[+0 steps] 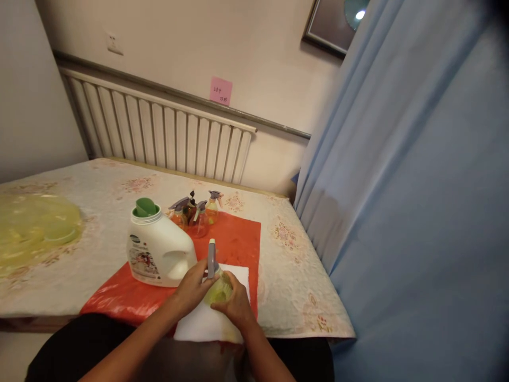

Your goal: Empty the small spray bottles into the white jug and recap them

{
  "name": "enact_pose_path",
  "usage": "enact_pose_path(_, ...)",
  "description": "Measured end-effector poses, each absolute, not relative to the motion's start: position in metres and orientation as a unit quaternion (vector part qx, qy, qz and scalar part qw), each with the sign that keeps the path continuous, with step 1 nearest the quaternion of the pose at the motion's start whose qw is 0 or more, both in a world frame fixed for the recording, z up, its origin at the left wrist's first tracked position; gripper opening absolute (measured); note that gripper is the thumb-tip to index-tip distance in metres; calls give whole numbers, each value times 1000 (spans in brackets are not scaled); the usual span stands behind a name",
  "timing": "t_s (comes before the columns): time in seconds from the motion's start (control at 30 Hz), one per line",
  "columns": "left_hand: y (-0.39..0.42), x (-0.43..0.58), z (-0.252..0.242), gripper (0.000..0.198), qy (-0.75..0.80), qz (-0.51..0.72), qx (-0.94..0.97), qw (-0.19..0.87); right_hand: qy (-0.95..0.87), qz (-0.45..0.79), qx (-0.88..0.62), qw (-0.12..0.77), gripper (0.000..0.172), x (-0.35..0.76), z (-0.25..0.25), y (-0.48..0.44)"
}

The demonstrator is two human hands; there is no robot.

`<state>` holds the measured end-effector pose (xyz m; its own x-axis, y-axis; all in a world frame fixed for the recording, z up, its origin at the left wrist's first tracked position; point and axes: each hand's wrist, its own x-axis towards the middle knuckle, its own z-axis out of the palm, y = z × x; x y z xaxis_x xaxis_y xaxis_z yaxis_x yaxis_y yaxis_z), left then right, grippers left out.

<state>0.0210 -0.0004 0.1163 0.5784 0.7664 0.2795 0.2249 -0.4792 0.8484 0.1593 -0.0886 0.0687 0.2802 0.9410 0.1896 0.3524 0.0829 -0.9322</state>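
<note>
A small clear spray bottle [219,292] with yellowish contents and a grey trigger head stands over a white cloth [209,323]. My left hand [194,286] has its fingers closed around the grey spray head at the bottle's neck. Around the bottle's body wraps my right hand [236,302]. A big white jug [159,249] with a green piece in its mouth is just left of my hands, on a red sheet [238,239]. Behind the jug several spray bottles [200,220] stand close together, orange, pink and dark.
The flowered bed cover [286,281] lies under everything. A yellow transparent round item [35,228] is at the far left. A white radiator [159,127] runs along the wall, with a pink note [220,90] above. A blue curtain [397,212] hangs at the right.
</note>
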Motion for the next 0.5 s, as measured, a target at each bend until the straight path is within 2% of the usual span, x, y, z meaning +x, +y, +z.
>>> enact_pose_path(0.1, 2, 29, 113, 15, 312, 337, 787, 413, -536, 285, -607, 513, 74, 163, 65, -89)
enact_pose_path(0.27, 1, 35, 111, 17, 312, 338, 783, 419, -554, 282, -631, 463, 82, 184, 81, -88)
enact_pose_path(0.3, 0, 36, 110, 18, 311, 338, 782, 421, -553, 277, -631, 468, 76, 187, 88, -87)
enact_pose_path(0.4, -2, 39, 108, 19, 306, 342, 783, 420, -566, 224, -618, 498, 44, 187, 115, -82)
enact_pose_path(0.5, -2, 41, 103, 19, 316, 345, 789, 398, -614, 166, -613, 468, 33, 178, 136, -77)
